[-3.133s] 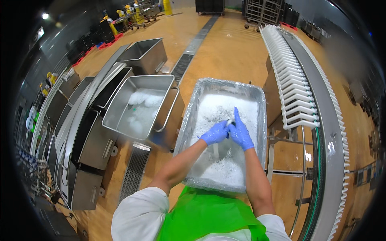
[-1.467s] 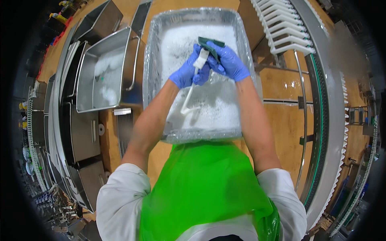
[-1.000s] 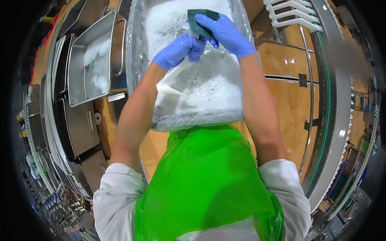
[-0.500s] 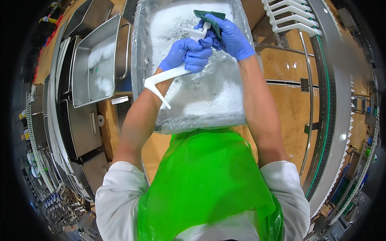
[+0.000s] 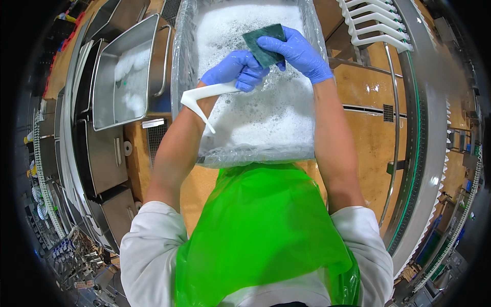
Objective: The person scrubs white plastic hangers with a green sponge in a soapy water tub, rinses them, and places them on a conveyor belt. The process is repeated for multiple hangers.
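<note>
Over a foamy tub, my gloved left hand (image 5: pixel 236 70) is closed round a white angled plastic piece (image 5: pixel 209 92). Its bent end sticks out to the left, across my left wrist. My right hand (image 5: pixel 300 53), also in a blue glove, grips a dark green scouring pad (image 5: pixel 263 45). The pad lies up against the fingers of my left hand and hides the far end of the white piece. Below both hands is soapy water (image 5: pixel 261 123) in a tub lined with clear plastic (image 5: pixel 240 156).
To the left stands a metal bin (image 5: pixel 102 97) with foam inside. Several similar white angled pieces (image 5: pixel 381 38) hang in a row at the upper right, beside a long metal conveyor frame (image 5: pixel 427 169). A metal pipe (image 5: pixel 396 128) runs along it.
My right hand has turned and shifted slightly lower, so the scouring pad now faces up flat and covers the white piece's far end. The left hand keeps its hold.
</note>
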Tool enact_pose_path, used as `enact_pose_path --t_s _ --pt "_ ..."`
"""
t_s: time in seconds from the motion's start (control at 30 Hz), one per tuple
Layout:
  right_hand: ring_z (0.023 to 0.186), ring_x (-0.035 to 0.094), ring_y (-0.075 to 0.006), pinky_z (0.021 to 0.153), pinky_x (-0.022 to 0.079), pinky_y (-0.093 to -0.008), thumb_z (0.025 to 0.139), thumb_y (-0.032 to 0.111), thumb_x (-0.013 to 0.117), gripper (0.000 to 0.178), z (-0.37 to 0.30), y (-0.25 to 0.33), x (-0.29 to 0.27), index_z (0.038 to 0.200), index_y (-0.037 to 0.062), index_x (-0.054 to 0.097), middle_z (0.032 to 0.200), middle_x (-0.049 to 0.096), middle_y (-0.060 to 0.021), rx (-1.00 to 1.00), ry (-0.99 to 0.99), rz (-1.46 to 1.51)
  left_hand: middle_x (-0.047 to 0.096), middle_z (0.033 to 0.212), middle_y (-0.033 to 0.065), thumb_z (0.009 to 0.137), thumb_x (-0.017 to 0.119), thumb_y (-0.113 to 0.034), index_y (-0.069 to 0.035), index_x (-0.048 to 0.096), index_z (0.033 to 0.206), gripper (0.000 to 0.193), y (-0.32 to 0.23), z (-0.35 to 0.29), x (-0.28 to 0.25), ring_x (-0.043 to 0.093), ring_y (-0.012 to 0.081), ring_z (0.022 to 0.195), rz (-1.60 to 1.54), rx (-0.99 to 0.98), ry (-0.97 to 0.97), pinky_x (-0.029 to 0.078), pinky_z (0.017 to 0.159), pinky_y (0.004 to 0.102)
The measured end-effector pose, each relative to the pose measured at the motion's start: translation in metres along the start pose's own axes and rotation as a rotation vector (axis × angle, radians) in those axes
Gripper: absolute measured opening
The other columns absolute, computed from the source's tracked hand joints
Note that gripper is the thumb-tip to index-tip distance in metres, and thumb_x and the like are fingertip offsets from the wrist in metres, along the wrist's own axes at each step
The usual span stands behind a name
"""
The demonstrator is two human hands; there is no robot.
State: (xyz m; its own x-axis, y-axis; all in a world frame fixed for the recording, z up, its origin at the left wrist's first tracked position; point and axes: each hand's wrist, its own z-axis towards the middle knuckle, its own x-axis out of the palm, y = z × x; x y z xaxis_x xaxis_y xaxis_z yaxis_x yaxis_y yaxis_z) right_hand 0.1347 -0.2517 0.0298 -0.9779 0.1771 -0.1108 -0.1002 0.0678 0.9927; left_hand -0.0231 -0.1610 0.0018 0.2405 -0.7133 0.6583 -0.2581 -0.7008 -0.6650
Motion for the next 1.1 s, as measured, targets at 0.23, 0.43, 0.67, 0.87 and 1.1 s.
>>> enact_pose_path --t_s 0.23,0.43,0.67,0.87,1.1 --pt "0.061 0.053 -0.0068 0.051 0.045 -0.0236 0.089 0.046 0.062 0.045 0.011 -0.016 0.016 0.107 0.0043 0.066 0.076 0.062 -0.0029 0.057 -0.06 -0.121 0.032 0.06 -0.0075 0.087 0.049 -0.015 -0.013 0.046 0.079 0.009 0.005 0.012 0.011 0.026 0.0042 0.046 0.214 0.127 -0.524 0.021 0.041 0.0202" --pt "0.063 0.061 -0.0117 0.053 0.05 -0.0263 0.091 0.032 0.063 0.037 0.018 -0.031 -0.004 0.112 0.0017 0.064 0.084 0.067 -0.0084 -0.472 -0.376 -0.146 0.033 0.06 -0.0068 0.08 0.052 -0.009 -0.013 0.044 0.083 0.009 -0.008 -0.002 -0.017 0.028 0.003 0.044 -0.214 -0.023 0.076 0.023 0.037 0.0193" --pt "0.06 0.061 -0.0118 0.041 0.047 -0.025 0.088 0.036 0.066 0.039 -0.002 0.006 0.004 0.111 0.0043 0.065 0.083 0.067 -0.0065 -0.005 -0.078 0.058 0.033 0.057 -0.0059 0.079 0.053 -0.012 -0.013 0.042 0.084 0.012 -0.007 0.003 -0.016 0.027 0.0015 0.038 -0.315 -0.064 0.086 0.024 0.03 0.0191" --pt "0.054 0.059 -0.0118 0.042 0.048 -0.0239 0.095 0.041 0.053 0.045 0.014 -0.01 -0.011 0.104 -0.0018 0.064 0.078 0.065 -0.0087 0.105 -0.029 0.295 0.036 0.058 -0.0044 0.077 0.051 -0.011 -0.011 0.05 0.083 0.006 -0.012 0.004 0.002 0.027 0.003 0.041 -0.085 -0.007 0.146 0.024 0.034 0.0196" --pt "0.05 0.058 -0.0131 0.041 0.047 -0.0253 0.096 0.037 0.051 0.04 0.024 -0.03 -0.008 0.092 0.0 0.065 0.07 0.064 -0.0086 0.166 0.027 0.277 0.062 0.07 0.0068 0.088 0.05 -0.026 -0.004 0.062 0.096 0.027 -0.001 0.011 -0.002 0.057 0.0217 0.067 0.995 0.332 -0.409 0.048 0.068 0.036"
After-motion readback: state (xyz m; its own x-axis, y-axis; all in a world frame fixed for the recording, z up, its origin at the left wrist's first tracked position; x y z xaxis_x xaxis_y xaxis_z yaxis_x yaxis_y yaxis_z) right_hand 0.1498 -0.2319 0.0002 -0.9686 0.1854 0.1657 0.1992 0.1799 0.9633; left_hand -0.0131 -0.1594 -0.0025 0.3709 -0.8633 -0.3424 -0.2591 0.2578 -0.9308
